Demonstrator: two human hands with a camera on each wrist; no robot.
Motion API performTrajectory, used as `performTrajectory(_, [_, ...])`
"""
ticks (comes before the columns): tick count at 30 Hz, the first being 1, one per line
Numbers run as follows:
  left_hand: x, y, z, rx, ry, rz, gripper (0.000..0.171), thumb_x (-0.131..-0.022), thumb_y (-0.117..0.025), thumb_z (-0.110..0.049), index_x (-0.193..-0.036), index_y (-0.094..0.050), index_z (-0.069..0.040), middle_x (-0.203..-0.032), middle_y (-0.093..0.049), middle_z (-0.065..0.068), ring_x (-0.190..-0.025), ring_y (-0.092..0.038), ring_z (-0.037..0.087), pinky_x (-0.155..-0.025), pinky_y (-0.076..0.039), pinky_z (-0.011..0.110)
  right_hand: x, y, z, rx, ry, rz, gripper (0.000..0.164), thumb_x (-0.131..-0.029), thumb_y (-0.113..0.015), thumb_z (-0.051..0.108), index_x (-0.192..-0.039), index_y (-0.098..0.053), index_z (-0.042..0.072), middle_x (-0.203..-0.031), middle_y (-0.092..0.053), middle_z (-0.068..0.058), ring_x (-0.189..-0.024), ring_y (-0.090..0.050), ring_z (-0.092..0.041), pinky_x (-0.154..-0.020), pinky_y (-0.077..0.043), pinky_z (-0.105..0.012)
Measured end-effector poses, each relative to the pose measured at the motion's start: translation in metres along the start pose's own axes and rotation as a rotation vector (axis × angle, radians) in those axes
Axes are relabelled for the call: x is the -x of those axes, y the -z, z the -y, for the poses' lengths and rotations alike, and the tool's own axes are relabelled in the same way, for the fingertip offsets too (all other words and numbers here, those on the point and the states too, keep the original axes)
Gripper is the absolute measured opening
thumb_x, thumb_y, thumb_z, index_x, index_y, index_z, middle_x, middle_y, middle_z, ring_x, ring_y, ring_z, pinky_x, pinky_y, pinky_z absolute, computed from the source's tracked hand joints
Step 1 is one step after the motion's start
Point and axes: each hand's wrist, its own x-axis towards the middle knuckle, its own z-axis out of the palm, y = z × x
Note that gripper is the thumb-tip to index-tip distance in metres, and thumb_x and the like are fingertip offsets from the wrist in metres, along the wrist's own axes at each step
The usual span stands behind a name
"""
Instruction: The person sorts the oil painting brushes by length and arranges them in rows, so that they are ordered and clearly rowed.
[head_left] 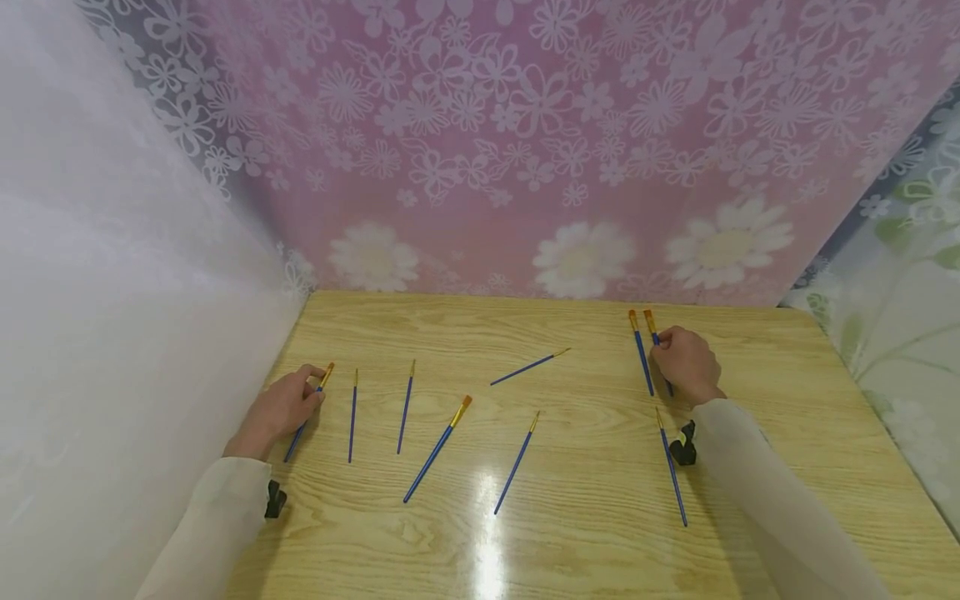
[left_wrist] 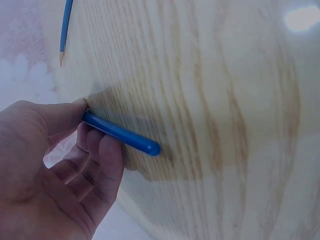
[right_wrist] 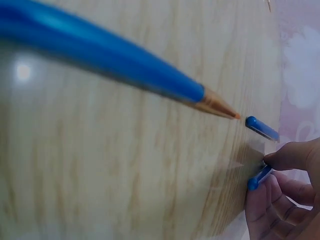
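At the table's left side my left hand (head_left: 281,408) pinches a flat-tipped paintbrush (head_left: 296,442) between thumb and fingers. Its rounded blue handle end (left_wrist: 125,135) points out of the grip in the left wrist view. Toward the back right, my right hand (head_left: 686,362) pinches another flat paintbrush (head_left: 649,321), its orange bristles toward the back wall. Just left of that lies a similar flat brush (head_left: 642,354), roughly parallel. A thin pointed brush (head_left: 672,477) rests beside my right wrist and looms large in the right wrist view.
Between the hands, several blue-handled brushes lie apart on the wooden table (head_left: 585,533): two thin ones (head_left: 352,421) at left, a thick flat one (head_left: 435,457), a slanted thin one (head_left: 525,367) and a pointed one (head_left: 516,463). A pink flowered wall covering (head_left: 480,233) stands behind.
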Motion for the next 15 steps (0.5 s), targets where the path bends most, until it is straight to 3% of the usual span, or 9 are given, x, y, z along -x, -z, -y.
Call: performTrajectory(15, [-0.0005, 0.0001, 0.0015, 0.001, -0.003, -0.001, 0.049, -0.111, -0.061, -0.015, -0.154, -0.049, 0.005, -0.120, -0.074, 0.026, -0.100, -0.073, 0.037, -0.083, -0.060, 0.055, -0.0029, -0.0008, -0.0017, 0.005, -0.004, -0.004, 0.049, -0.108, -0.049, 0.023, -0.148, -0.058, -0.005, -0.130, -0.071, -0.027, -0.086, -0.073, -0.034, -0.063, -0.055, -0.046])
